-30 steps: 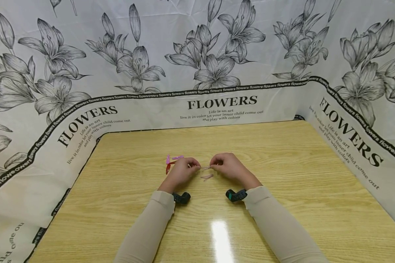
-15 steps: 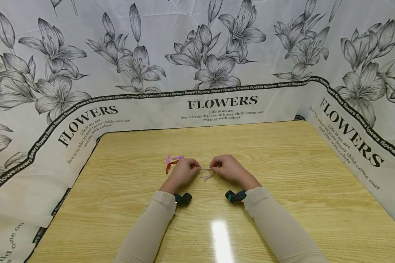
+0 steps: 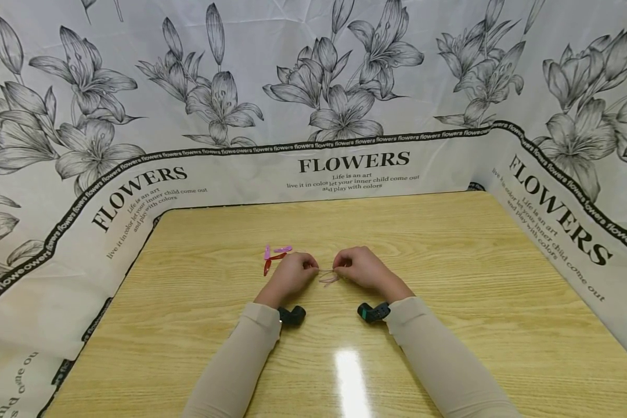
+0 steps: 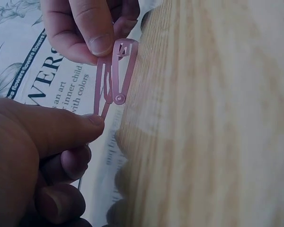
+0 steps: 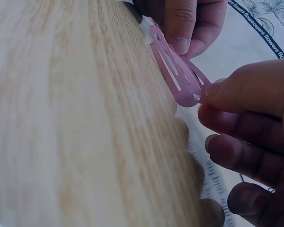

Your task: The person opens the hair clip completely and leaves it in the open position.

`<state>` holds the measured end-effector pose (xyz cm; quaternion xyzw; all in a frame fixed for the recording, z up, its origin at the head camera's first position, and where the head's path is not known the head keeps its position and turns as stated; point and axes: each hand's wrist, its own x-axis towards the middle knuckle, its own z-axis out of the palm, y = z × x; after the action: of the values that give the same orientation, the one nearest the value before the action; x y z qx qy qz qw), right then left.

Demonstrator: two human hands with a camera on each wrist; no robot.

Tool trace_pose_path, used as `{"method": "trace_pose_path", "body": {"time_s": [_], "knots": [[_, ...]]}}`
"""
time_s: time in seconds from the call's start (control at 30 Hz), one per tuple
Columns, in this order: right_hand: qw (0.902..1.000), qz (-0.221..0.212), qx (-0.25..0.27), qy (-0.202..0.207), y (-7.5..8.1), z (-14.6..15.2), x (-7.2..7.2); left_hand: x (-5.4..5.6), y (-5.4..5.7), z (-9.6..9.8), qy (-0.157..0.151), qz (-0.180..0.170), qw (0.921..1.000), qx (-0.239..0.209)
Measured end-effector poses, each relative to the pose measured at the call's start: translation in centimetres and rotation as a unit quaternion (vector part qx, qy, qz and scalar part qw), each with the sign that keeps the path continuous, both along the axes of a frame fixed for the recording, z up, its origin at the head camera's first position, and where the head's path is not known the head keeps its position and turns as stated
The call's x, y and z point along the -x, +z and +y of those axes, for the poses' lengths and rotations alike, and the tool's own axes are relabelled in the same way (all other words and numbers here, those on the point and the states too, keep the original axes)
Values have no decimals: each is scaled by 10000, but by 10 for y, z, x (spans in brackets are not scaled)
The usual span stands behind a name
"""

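Note:
Between both hands a pink snap hair clip [image 4: 97,90] is stretched out lengthwise. My left hand [image 3: 292,274] pinches one end of it between thumb and finger. The opposite end is pinched by my right hand [image 3: 364,268], whose other fingers are loosely bent in the right wrist view. A second pink snap hair clip [image 5: 183,97] lies on the table just on the near side of the held one, overlapping it in the wrist views. Fingertips cover both ends of the held clip.
Beyond my left hand lie two red hair clips [image 3: 267,267] and two purple hair clips [image 3: 283,249]. The wooden table [image 3: 449,278] is bordered at the back and sides by a white flower-printed cloth [image 3: 251,174].
Both hands keep their pinch on the pink hair clip and have come slightly nearer, bringing it closer to the one lying on the table. The other clips have not moved.

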<state>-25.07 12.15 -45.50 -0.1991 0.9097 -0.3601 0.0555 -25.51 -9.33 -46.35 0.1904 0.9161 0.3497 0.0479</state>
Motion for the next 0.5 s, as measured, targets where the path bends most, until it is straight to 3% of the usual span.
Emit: {"method": "trace_pose_path", "body": {"time_s": [0.5], "knots": [[9998, 117, -167, -15, -2, 0, -1, 1, -1, 1, 6, 63, 9998, 183]]}}
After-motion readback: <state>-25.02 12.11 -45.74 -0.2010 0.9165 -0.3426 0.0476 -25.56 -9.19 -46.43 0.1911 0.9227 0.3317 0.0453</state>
